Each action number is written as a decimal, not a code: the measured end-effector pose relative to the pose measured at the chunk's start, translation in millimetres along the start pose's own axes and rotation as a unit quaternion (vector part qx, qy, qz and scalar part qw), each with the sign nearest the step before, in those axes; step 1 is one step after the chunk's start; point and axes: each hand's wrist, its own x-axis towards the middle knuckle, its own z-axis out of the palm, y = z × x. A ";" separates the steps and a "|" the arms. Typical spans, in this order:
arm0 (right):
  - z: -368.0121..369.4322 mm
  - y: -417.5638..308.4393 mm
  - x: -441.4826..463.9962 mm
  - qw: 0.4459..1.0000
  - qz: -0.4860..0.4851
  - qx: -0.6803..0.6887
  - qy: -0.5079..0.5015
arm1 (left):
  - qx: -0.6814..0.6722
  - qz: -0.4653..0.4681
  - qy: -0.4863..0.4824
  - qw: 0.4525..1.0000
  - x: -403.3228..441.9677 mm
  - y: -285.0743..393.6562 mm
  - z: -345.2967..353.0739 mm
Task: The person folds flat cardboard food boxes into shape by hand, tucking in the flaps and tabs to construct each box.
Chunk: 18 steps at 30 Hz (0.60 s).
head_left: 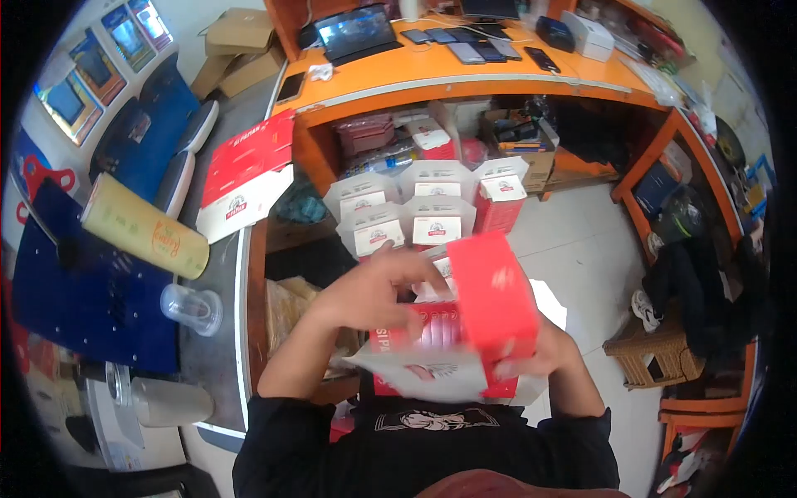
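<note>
My right hand is wrapped round the lower right of a red box, which is tilted in front of my chest. Beside it is an open carton with a white flap; a row of pinkish packets shows inside. My left hand is over the carton's left side, fingers bent and apart, slightly blurred. No thing is clearly held in it. Beyond my hands, several red-and-white boxes stand upright on the floor with white flaps raised. How the red box meets the carton is partly hidden.
An orange desk with phones and a tablet lies ahead. On the left counter are flat red cartons, a yellow tumbler and a clear plastic cup. A wicker stool stands at right.
</note>
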 end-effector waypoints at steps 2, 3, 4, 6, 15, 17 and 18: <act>-7.2 20.1 -3.1 0.971 0.100 0.214 -0.023 | 0.099 -0.041 0.111 0.988 3.3 -39.3 -3.8; -8.0 30.5 -5.6 0.948 0.134 0.287 -0.019 | 0.021 -0.073 0.170 0.983 5.2 -65.7 1.4; -7.2 40.0 -7.2 0.918 0.169 0.357 -0.016 | 0.018 -0.084 0.167 0.982 6.6 -70.7 3.9; -4.0 56.5 -9.3 0.906 0.175 0.386 -0.014 | 0.074 -0.097 0.147 0.982 10.6 -73.5 7.0; 16.0 74.9 -36.1 0.850 0.176 0.497 0.005 | 0.005 -0.061 0.136 0.989 24.0 -172.0 20.7; 18.4 80.8 -40.6 0.875 0.120 0.468 -0.017 | -0.009 -0.022 0.121 0.992 20.6 -137.7 19.7; 19.6 84.2 -42.2 0.886 0.091 0.454 -0.026 | -0.024 0.001 0.107 0.994 19.6 -123.3 19.5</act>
